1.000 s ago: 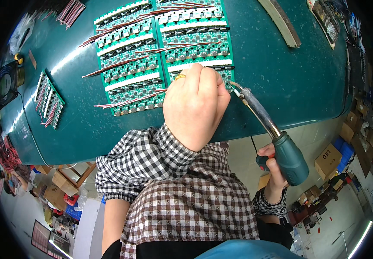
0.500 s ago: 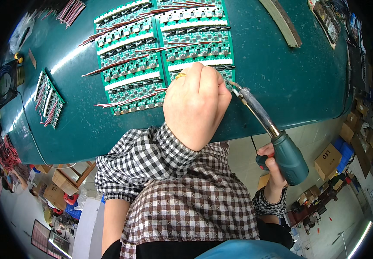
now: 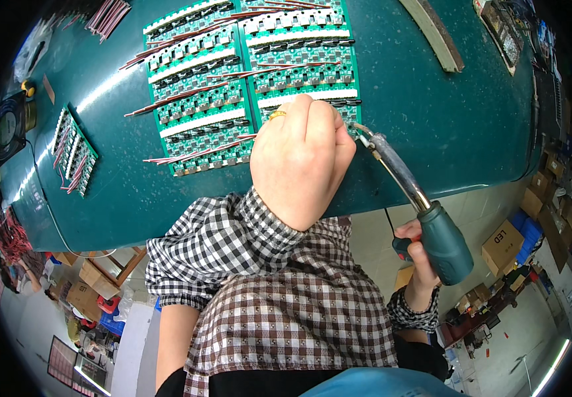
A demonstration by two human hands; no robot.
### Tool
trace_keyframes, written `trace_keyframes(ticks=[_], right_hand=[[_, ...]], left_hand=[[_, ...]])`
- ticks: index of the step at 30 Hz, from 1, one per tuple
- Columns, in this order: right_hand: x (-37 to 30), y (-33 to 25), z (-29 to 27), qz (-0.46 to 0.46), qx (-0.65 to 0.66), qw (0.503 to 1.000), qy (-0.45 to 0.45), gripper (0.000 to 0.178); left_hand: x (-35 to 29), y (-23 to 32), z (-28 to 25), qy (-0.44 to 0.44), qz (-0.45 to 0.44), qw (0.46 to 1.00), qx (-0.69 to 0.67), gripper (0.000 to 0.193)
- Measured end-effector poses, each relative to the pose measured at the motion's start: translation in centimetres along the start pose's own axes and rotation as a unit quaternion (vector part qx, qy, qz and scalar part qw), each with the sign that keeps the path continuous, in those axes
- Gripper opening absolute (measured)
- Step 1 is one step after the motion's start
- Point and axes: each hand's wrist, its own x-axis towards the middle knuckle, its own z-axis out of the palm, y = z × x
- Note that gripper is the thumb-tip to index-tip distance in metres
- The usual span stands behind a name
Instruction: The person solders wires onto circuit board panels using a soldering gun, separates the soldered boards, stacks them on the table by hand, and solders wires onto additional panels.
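Observation:
Two green circuit board panels (image 3: 254,99) lie side by side on the table, with rows of small parts and white strips. Thin red and brown wires (image 3: 180,102) rest across them. Over the near part of the right panel, my left hand (image 3: 299,162) is closed, a ring on one finger; its fingertips and whatever they pinch are hidden beneath it. My right hand (image 3: 424,264) grips a soldering gun (image 3: 448,245) with a dark green handle and metal barrel. The gun's bent tip meets the panel's right near edge, beside my left fingers.
The green table (image 3: 425,126) ends just before my body. A smaller board piece with wires (image 3: 74,152) lies at left, near a fan (image 3: 9,129). A wire bundle (image 3: 107,18) sits at far left, a wooden strip (image 3: 435,36) at far right. Cardboard boxes (image 3: 503,246) stand on the floor.
Almost nothing differs. The soldering gun's tip and my left hand have shifted very slightly at the same spot on the board.

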Motion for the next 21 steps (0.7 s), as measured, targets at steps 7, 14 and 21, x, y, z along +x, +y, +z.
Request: trace_keyframes(ticks=[7,14,21], right_hand=[[0.0,-0.1,0.0,0.004,0.003,1.0,0.019,0.031],[0.3,-0.2,0.4,0.025,0.09,0.995,0.026,0.032],[1.8,0.1,0.5,0.001,0.165,0.985,0.047,0.041]], left_hand=[[0.0,-0.1,0.1,0.003,0.001,1.0,-0.001,0.017],[0.0,-0.4,0.0,-0.001,-0.001,1.0,-0.003,0.016],[0.1,-0.4,-0.3,-0.008,-0.005,1.0,0.006,0.015]])
